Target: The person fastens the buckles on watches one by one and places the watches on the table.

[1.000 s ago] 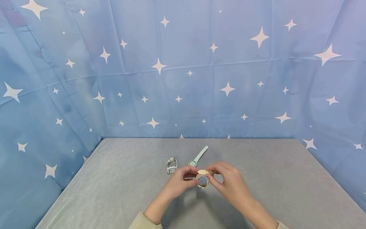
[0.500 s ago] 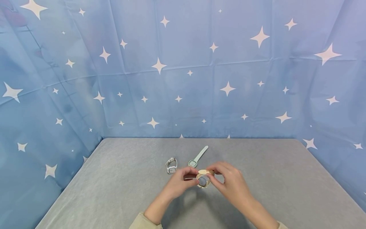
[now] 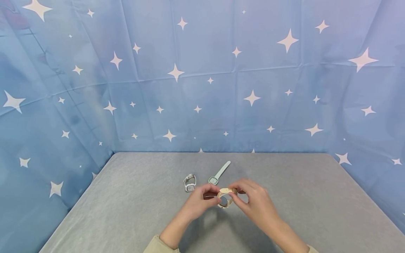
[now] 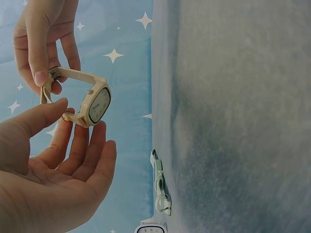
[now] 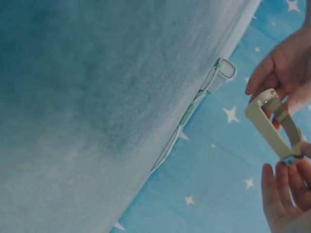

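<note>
Lower centre: left hand [image 3: 197, 203] and right hand [image 3: 255, 199] pinch cream watch [image 4: 99, 105], each grip closed on strap [image 4: 80, 75], probably steadying it; green watch [image 3: 213, 180] lies just beyond on surface [image 3: 142, 203].

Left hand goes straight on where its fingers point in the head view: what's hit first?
Likely the right hand, just past the watch that the left hand pinches; exact depth is unclear.

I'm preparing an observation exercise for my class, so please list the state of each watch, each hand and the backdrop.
Cream watch: held above the table, looped; whether buckled is unclear.
Left hand: pinching that watch.
Right hand: pinching its strap.
White watch: on the table, strap looped.
Mint watch: on the table, one strap half stretched straight.
Backdrop: hanging, creased.
</note>
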`<state>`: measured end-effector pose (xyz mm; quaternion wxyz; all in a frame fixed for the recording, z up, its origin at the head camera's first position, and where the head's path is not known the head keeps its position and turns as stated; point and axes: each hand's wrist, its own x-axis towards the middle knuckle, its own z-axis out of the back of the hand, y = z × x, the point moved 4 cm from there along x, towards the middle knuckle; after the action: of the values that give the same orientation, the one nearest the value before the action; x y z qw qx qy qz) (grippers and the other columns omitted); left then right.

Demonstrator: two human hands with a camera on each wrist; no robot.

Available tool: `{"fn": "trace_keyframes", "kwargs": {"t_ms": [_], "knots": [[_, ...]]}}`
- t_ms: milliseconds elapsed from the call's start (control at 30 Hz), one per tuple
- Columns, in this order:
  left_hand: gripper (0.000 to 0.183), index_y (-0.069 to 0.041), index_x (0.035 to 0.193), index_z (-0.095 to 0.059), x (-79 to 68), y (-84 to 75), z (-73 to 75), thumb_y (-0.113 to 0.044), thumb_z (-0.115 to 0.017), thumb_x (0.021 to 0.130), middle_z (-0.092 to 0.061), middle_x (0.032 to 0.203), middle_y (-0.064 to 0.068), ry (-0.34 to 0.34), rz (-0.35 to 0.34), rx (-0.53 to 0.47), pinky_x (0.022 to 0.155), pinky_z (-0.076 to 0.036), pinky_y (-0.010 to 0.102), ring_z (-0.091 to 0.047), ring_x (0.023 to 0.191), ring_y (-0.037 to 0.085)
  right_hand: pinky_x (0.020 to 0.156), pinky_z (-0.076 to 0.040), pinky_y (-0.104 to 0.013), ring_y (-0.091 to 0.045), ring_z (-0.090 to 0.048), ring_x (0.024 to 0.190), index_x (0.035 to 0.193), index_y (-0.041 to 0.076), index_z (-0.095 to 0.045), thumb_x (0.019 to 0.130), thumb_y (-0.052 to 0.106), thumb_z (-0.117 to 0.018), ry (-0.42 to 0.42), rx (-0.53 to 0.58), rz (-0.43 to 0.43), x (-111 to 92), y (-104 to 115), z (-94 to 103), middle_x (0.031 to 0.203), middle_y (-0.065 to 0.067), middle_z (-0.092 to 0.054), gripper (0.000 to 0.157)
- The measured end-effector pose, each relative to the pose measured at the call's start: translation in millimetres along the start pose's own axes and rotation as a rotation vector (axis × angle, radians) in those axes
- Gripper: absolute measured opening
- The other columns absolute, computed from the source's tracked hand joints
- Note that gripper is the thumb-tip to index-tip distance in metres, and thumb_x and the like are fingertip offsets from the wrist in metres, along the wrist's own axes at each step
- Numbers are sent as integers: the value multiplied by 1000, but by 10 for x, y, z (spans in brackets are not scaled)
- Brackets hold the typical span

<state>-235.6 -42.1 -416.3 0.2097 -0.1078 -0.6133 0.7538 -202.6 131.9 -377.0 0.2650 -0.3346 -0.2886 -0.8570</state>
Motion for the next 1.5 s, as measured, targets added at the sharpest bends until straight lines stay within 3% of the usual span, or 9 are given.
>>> {"fn": "trace_keyframes", "kwargs": {"t_ms": [367,700,967,1500], "knots": [[22,6,110,-65,9,8,10,-4,-66,91,-68,108,26,-19,-22,19,85,-51,18,-66,98,14,62,-49,-16,-1,-60,74,93,24,-74,76,6,-84,17,14,19,-8,1,0,88,15,-68,27],[23,4,112,-66,20,5,14,-3,-66,91,-68,110,25,-30,-35,4,89,-51,21,-66,102,22,60,-41,-10,-5,-59,75,95,25,-77,74,3,-84,44,9,35,-14,-14,-13,90,14,-67,30],[21,2,110,-68,20,-11,9,0,-67,89,-71,107,20,-73,-61,49,103,-50,48,-67,101,21,61,-40,-8,-5,-59,75,94,24,-77,74,2,-83,42,25,44,-15,-24,-7,89,14,-67,30],[21,3,108,-69,24,-22,8,3,-69,87,-72,107,21,-86,-79,57,99,-53,32,-68,101,23,62,-43,-12,-7,-59,75,93,23,-77,75,0,-82,80,34,40,-21,-35,-7,87,10,-68,30]]}}
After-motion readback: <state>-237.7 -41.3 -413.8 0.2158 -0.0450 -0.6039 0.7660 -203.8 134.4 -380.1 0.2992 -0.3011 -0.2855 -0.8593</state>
